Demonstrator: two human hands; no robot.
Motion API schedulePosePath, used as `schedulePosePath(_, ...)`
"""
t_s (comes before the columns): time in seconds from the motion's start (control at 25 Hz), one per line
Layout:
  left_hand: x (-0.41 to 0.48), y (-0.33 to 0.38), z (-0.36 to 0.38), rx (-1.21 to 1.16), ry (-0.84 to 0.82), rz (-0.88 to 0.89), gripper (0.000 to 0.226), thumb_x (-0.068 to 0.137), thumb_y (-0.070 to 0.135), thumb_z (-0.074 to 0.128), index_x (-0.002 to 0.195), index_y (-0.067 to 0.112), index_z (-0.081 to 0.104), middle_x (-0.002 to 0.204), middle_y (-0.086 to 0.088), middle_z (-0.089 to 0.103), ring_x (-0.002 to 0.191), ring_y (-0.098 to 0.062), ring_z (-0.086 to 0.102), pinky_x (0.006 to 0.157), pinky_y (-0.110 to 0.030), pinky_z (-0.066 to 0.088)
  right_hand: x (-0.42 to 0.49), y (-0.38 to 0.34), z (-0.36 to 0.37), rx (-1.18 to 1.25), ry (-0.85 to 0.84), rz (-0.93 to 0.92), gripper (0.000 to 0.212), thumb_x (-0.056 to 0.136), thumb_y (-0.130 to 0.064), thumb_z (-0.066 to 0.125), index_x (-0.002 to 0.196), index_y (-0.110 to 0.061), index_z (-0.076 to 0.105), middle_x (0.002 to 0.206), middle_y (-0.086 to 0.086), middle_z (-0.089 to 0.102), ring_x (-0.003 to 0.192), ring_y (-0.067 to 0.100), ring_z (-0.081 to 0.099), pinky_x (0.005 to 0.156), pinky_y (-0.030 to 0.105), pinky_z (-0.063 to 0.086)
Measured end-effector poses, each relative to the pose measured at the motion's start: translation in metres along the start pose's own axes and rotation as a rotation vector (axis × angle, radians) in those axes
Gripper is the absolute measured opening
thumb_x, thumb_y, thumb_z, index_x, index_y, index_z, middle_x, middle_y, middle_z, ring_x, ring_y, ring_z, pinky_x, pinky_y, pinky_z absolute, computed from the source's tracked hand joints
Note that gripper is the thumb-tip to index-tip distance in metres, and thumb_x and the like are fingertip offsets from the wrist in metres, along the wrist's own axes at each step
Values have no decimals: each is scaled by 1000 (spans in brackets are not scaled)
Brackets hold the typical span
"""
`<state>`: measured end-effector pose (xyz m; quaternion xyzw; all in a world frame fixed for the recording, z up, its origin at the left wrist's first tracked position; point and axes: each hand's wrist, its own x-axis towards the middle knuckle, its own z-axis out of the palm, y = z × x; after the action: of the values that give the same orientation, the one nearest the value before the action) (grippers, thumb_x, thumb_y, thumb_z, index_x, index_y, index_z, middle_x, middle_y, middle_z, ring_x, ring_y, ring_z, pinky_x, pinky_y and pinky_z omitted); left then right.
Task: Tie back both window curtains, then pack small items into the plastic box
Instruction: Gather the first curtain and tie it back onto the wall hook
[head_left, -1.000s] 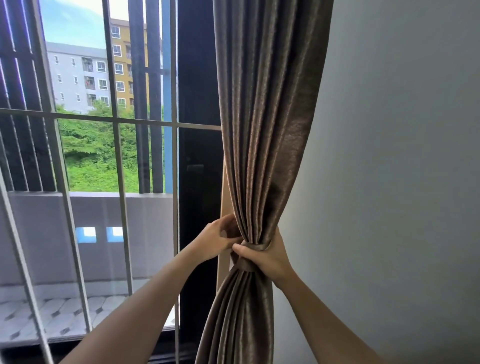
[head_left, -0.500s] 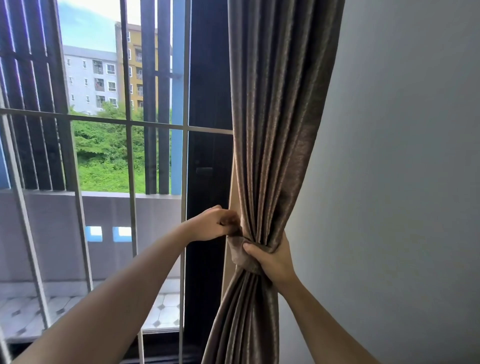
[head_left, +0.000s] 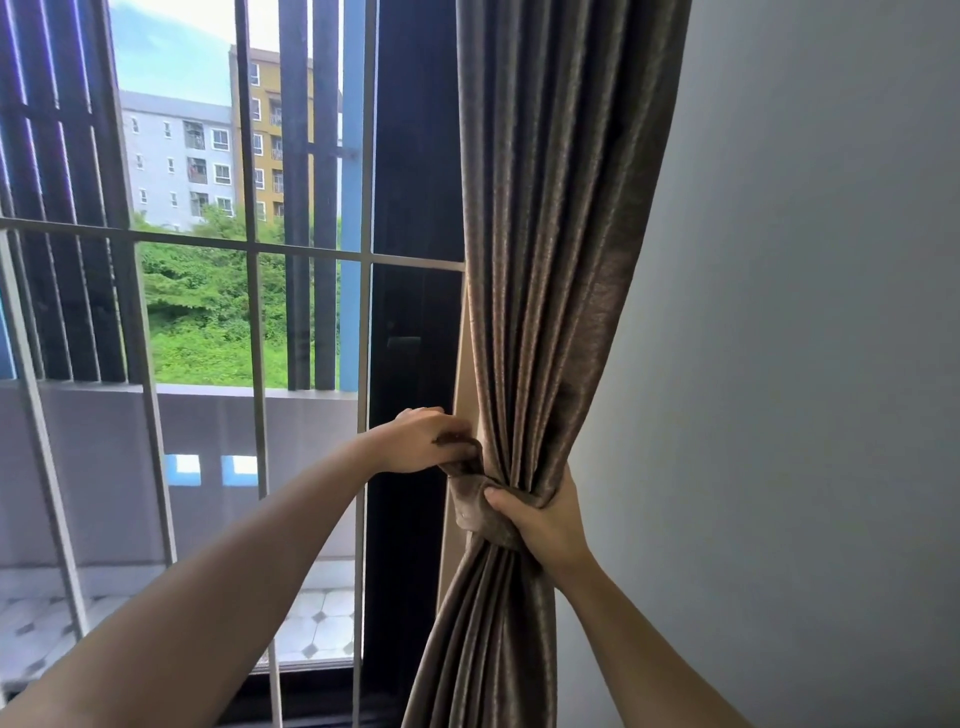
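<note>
A brown curtain hangs at the right side of the window, gathered into a narrow bundle at waist height. A tie-back band of the same brown fabric wraps the bundle. My right hand grips the gathered curtain and band from the right, thumb across the front. My left hand is closed on the upper end of the band at the curtain's left edge. The plastic box and small items are not in view.
A dark window frame post stands just left of the curtain. Grey window bars cross the glass, with a balcony wall beyond. A plain grey wall fills the right side.
My left hand has risen and pulled the band's end up and left. The band now shows as a wider wrap around the bundle. The view has shifted slightly left.
</note>
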<state>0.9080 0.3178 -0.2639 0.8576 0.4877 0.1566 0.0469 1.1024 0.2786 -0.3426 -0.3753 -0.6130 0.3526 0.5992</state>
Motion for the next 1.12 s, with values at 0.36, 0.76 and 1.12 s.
schedulePosePath(0.36,-21,-10,2,-149,-145,42,21,83,30,69,82,30,47,78,15,57,73,-4,52,66,-15,36,3,3,-8,7,19,32,71,60,-20,79,125,-18,50,117,2,63,108,16,62,97,45,50)
schedulePosePath(0.76,-11,28,4,-262,195,109,31,99,26,42,124,15,55,88,-5,65,68,-9,58,69,-19,48,-2,-2,-4,-25,-8,5,75,56,-31,79,125,-20,51,118,0,63,109,15,62,98,45,49)
schedulePosePath(1.12,-15,-16,-9,-89,-22,-81,5,88,28,61,86,25,56,77,9,57,75,-12,55,62,-15,38,-2,0,-7,-28,-29,40,79,55,-34,80,126,-19,49,118,0,62,109,14,62,98,44,50)
